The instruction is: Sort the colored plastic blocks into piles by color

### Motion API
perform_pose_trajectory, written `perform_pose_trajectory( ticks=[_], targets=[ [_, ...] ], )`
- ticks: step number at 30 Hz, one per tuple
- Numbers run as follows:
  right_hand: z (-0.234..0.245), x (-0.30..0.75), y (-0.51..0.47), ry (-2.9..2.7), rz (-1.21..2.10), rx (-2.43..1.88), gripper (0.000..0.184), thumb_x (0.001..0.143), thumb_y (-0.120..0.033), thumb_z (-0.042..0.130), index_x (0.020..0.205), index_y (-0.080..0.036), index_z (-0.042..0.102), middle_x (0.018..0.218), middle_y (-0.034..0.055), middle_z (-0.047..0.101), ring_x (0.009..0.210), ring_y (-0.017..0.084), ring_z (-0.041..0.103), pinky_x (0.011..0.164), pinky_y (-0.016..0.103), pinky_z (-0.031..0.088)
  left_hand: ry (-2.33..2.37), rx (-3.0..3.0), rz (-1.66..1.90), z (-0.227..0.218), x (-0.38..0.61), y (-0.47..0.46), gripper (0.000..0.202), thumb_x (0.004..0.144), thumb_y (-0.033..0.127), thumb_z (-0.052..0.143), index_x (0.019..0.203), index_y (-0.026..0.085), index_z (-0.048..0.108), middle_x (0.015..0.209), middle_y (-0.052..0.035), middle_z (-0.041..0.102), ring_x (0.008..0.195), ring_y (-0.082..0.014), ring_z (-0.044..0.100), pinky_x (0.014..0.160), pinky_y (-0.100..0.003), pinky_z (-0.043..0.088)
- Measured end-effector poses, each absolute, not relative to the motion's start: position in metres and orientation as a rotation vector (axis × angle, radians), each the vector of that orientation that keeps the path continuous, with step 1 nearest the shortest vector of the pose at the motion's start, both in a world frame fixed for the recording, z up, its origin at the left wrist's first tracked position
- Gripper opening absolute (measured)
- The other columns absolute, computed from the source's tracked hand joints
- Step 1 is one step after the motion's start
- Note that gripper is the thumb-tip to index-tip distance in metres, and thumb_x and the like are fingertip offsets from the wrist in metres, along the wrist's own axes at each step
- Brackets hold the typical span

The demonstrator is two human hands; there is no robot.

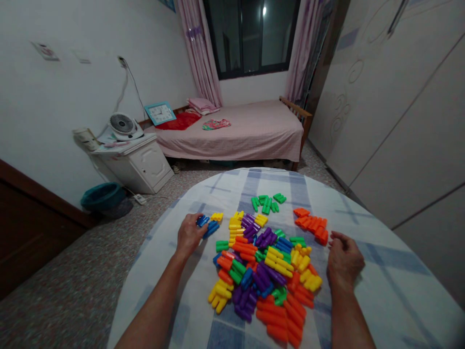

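A mixed heap of plastic bullet-shaped blocks (261, 271) in orange, yellow, purple, green and blue lies on a round table under a blue-and-white checked cloth (385, 291). My left hand (189, 235) rests at the heap's left edge, fingers curled on a small cluster of blue blocks (208, 226). My right hand (343, 259) hovers at the heap's right side, fingers curled in loosely, just below a sorted group of orange blocks (312, 224). A group of green blocks (267, 202) lies farther back, and a few yellow ones (217, 216) sit beside the blue cluster.
Beyond the table stands a bed with a pink cover (240, 131). A white bedside cabinet (134, 162) with a small fan (122, 125) stands at the left wall, a teal basin (102, 196) on the floor beside it. White wardrobe doors (399, 111) fill the right side.
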State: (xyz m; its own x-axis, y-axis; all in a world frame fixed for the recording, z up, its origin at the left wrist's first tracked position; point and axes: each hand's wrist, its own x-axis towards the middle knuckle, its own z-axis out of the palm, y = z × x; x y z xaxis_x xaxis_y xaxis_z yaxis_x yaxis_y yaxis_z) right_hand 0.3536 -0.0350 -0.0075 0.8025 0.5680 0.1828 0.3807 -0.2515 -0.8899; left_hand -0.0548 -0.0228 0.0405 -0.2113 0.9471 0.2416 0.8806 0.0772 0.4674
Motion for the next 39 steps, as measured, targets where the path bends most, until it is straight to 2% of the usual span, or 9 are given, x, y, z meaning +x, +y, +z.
perform_pose_trajectory(
  ticks=[3,6,9,12,16,23,30,35,39],
  targets=[
    [-0.004,0.353,-0.036,-0.706,0.226,-1.905,0.033,0.07,-0.029,0.044,0.09,-0.02,0.069,0.077,0.0033,0.067,0.071,0.021,0.059,0.071,0.033,0.044,2.256,2.031,0.544,0.04,-0.057,-0.02,0.034,0.083,0.039,0.053,0.105,0.016,0.067,0.101,-0.0108,0.065,0.093,-0.0244,0.058,0.087,-0.035,0.043],
    [-0.002,0.352,-0.036,-0.713,0.238,-1.926,0.033,0.07,-0.029,0.044,0.09,-0.02,0.069,0.076,0.0038,0.067,0.072,0.022,0.059,0.071,0.033,0.043,2.287,2.146,0.492,0.043,-0.049,-0.012,0.039,0.087,0.044,0.047,0.109,0.018,0.066,0.109,-0.0108,0.065,0.103,-0.026,0.055,0.091,-0.034,0.04],
    [-0.001,0.352,-0.036,-0.714,0.229,-1.92,0.034,0.07,-0.029,0.043,0.09,-0.02,0.069,0.077,0.0038,0.068,0.072,0.021,0.06,0.071,0.033,0.043,2.278,2.221,0.288,0.049,-0.033,0.0,0.042,0.084,0.048,0.051,0.113,0.021,0.065,0.106,-0.0102,0.067,0.103,-0.027,0.056,0.085,-0.034,0.042],
    [-0.001,0.351,-0.036,-0.708,0.231,-1.913,0.035,0.07,-0.029,0.043,0.09,-0.02,0.069,0.077,0.0038,0.068,0.072,0.021,0.059,0.071,0.032,0.043,2.256,2.235,0.093,0.053,-0.022,0.01,0.037,0.081,0.047,0.055,0.105,0.022,0.068,0.094,-0.0098,0.069,0.093,-0.0271,0.058,0.078,-0.034,0.042],
    [0.002,0.35,-0.036,-0.706,0.243,-1.926,0.034,0.07,-0.029,0.043,0.09,-0.02,0.07,0.077,0.004,0.067,0.072,0.021,0.06,0.071,0.032,0.043,2.225,2.256,0.152,0.051,-0.016,0.018,0.026,0.083,0.037,0.053,0.098,0.022,0.07,0.09,-0.0087,0.069,0.089,-0.0246,0.058,0.076,-0.032,0.041],
    [0.001,0.351,-0.036,-0.702,0.255,-1.931,0.035,0.071,-0.029,0.043,0.092,-0.021,0.07,0.076,0.0036,0.067,0.072,0.021,0.059,0.072,0.033,0.043,2.059,2.339,0.2,0.045,-0.004,0.02,0.02,0.081,0.027,0.057,0.094,0.02,0.069,0.09,-0.0076,0.068,0.093,-0.0239,0.056,0.081,-0.032,0.041],
    [-0.001,0.351,-0.035,-0.72,0.234,-1.919,0.035,0.07,-0.029,0.044,0.091,-0.02,0.07,0.075,0.0044,0.067,0.07,0.021,0.058,0.071,0.032,0.042,1.86,2.414,0.411,0.055,-0.008,0.004,0.022,0.083,0.02,0.053,0.1,0.019,0.067,0.1,-0.0074,0.066,0.099,-0.0224,0.055,0.09,-0.032,0.04],
    [0.001,0.35,-0.036,-0.719,0.24,-1.932,0.035,0.07,-0.029,0.043,0.091,-0.02,0.07,0.075,0.0042,0.066,0.071,0.021,0.058,0.07,0.032,0.042,1.701,2.254,0.4,0.064,-0.011,-0.028,0.019,0.082,0.022,0.054,0.098,0.02,0.065,0.091,-0.004,0.064,0.081,-0.0173,0.059,0.073,-0.027,0.043],
    [-0.002,0.351,-0.036,-0.731,0.228,-1.92,0.036,0.071,-0.028,0.043,0.092,-0.02,0.07,0.077,0.004,0.067,0.071,0.021,0.059,0.071,0.032,0.042,1.667,2.139,0.32,0.062,-0.012,-0.052,0.021,0.077,0.023,0.062,0.097,0.023,0.065,0.089,-0.0027,0.062,0.08,-0.0174,0.059,0.068,-0.026,0.041]
  ],
)
